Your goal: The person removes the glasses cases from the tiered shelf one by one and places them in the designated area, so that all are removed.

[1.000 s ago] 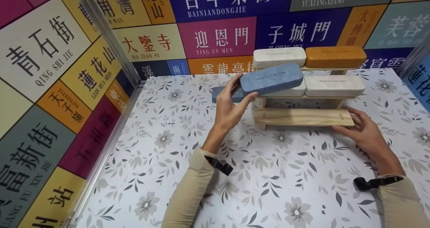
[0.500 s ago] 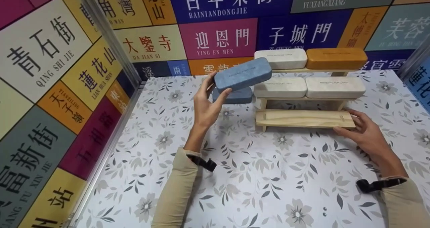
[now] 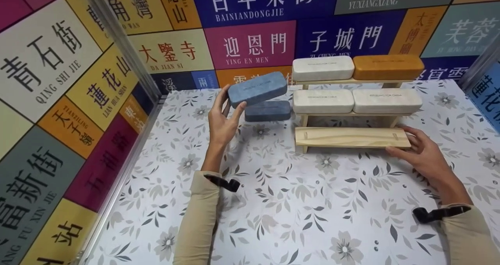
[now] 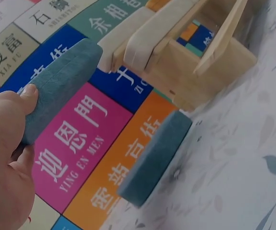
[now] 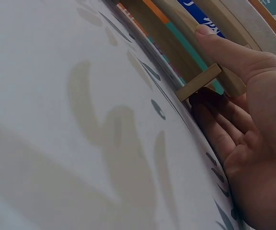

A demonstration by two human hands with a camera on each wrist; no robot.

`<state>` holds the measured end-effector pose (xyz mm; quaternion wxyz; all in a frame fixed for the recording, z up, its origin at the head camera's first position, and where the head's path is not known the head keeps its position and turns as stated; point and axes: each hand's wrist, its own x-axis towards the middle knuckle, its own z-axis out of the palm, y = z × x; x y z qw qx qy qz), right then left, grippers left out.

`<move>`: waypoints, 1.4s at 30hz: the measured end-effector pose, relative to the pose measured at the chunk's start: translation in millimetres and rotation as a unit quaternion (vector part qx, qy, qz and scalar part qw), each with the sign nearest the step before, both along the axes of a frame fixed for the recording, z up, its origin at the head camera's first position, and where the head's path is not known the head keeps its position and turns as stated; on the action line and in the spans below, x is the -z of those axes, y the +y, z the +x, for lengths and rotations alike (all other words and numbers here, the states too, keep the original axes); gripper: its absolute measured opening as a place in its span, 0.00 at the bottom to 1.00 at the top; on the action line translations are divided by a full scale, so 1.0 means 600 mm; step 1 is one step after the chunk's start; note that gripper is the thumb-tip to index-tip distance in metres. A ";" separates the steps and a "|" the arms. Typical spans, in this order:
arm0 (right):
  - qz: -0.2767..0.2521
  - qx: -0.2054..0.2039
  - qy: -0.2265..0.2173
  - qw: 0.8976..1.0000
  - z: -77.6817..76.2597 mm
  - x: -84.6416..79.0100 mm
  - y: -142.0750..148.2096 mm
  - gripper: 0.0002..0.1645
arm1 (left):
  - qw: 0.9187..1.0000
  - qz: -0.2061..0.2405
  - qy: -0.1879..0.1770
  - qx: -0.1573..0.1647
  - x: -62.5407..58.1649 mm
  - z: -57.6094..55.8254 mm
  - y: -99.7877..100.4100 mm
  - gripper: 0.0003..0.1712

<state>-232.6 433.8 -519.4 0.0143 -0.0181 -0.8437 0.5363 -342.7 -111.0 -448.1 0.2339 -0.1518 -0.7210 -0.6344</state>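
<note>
Left of stepped wooden stand (image 3: pixel 353 137), above counter (image 3: pixel 273 206): pinching raised blue case (image 3: pixel 258 88) with left grip (image 3: pixel 224 119), best leaving gap from lower blue case (image 3: pixel 269 112); pinching stand's bottom right end with right grip (image 3: pixel 424 152), best steadying without tugging.

A white tablecloth (image 3: pixel 289 206), printed with grey flowers and dark leaf sprigs, reaches a back wall (image 3: pixel 308 22) of coloured sign panels. There, a pink YING EN MEN sign (image 3: pixel 252 44) sits below a deep blue BAINIANDONGJIE sign (image 3: pixel 250 3) and right of a cream DA JIAN SI sign (image 3: pixel 170 50). On the left side wall (image 3: pixel 76 118), a QING SHI JIE sign (image 3: pixel 45 52) shows black characters on white.
</note>
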 end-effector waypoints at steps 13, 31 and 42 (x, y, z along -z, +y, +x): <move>-0.016 -0.003 0.006 1.000 0.001 -0.002 -0.005 0.54 | 0.999 -0.004 -0.045 -0.001 0.043 -0.027 -0.050 0.43; 0.003 -0.002 -0.009 1.000 -0.003 -0.003 -0.005 0.55 | 0.991 -0.074 -0.102 -0.032 0.087 -0.056 -0.142 0.42; 0.002 0.002 -0.008 1.000 0.001 0.000 0.001 0.55 | 0.988 -0.085 -0.124 -0.040 0.098 -0.057 -0.184 0.43</move>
